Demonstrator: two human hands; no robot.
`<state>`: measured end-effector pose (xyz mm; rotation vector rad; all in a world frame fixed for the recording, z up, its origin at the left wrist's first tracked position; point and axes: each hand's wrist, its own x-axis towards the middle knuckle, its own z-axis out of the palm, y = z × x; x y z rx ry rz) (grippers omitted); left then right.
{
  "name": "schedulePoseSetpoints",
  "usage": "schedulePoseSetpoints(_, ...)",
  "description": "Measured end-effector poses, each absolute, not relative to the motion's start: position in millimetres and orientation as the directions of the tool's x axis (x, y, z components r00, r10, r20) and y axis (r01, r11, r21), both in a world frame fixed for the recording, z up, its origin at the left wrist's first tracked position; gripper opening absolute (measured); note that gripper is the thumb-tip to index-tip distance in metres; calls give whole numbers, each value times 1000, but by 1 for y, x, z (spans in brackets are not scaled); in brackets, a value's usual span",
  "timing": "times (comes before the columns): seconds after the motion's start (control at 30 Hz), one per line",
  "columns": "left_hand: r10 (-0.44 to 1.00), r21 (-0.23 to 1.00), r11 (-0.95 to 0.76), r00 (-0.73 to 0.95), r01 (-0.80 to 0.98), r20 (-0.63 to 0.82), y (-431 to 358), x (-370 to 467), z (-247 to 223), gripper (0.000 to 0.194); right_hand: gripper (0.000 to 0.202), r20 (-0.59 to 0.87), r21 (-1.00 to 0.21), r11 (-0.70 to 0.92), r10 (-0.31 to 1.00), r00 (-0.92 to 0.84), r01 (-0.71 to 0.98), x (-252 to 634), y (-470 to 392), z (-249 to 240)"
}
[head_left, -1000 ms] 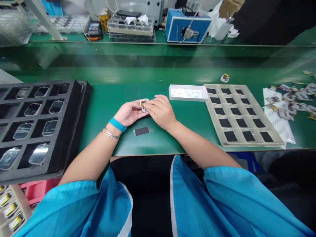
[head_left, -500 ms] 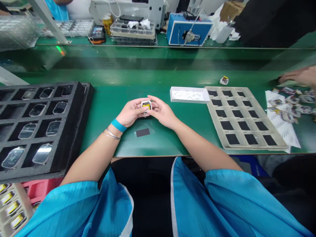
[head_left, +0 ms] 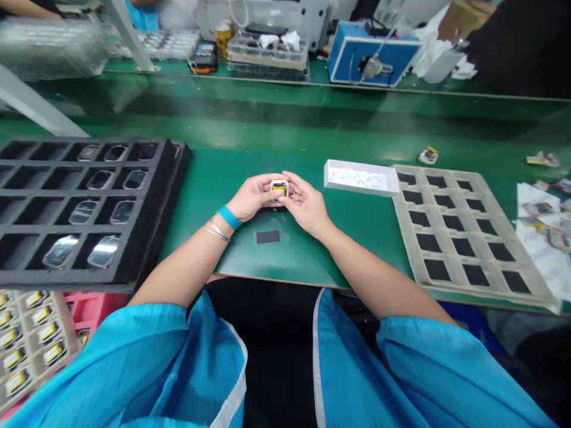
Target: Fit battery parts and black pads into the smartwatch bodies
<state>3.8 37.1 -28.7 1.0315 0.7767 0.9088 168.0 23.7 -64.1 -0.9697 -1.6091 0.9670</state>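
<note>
Between my two hands is a small white watch case (head_left: pixel 279 185) with a yellow battery showing inside. My left hand (head_left: pixel 253 197) grips it from the left, thumb on its face. From the other side my right hand (head_left: pixel 307 206) holds it too, its thumb at the lower edge. Just below, a dark rectangular piece on clear film (head_left: pixel 267 237) lies on the green tabletop (head_left: pixel 298 261). To the right of my hands sits a white box (head_left: pixel 332 182) with tiny dark bits in it.
A black foam tray (head_left: pixel 143 249) with watch faces stands at left. Below it is a beige tray (head_left: pixel 42 345) of battery-fitted parts. At right lie a pale compartment tray (head_left: pixel 408 249), a lone watch part (head_left: pixel 429 156) and loose parts on white paper (head_left: pixel 530 255). A blue box (head_left: pixel 341 56) stands behind.
The view has swung left, so everything on the table appears further right. Both hands stay on the watch case. The other person's hand at the far right is out of sight now.
</note>
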Motion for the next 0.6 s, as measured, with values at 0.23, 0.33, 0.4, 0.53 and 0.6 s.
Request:
schedulePoseSetpoints(0.23, 936, 838, 268, 336, -475, -110, 23, -28, 2, 35, 63, 355, -928, 356, 934, -30, 115, 176, 26, -60)
schedulePoseSetpoints(0.33, 978, 912, 103, 209, -398, -19, -17, -63, 26, 45, 49, 385, -916, 381, 923, 9, 125, 177, 22, -55)
schedulePoseSetpoints(0.4, 997, 984, -78, -13, -161, 77, -49, -91, 39, 55, 42, 411, -903, 406, 912, 9, 141, 175, 18, -52)
schedulePoseSetpoints(0.53, 838, 856, -167, -388, 489, 385, -85, -151, 62, 63, 36, 442, -877, 432, 897, 0, 210, 172, 10, -48)
schedulePoseSetpoints(0.6, 776, 729, -82, -416, 680, 475, -80, -182, 72, 59, 35, 447, -868, 436, 894, -9, 239, 171, 9, -48)
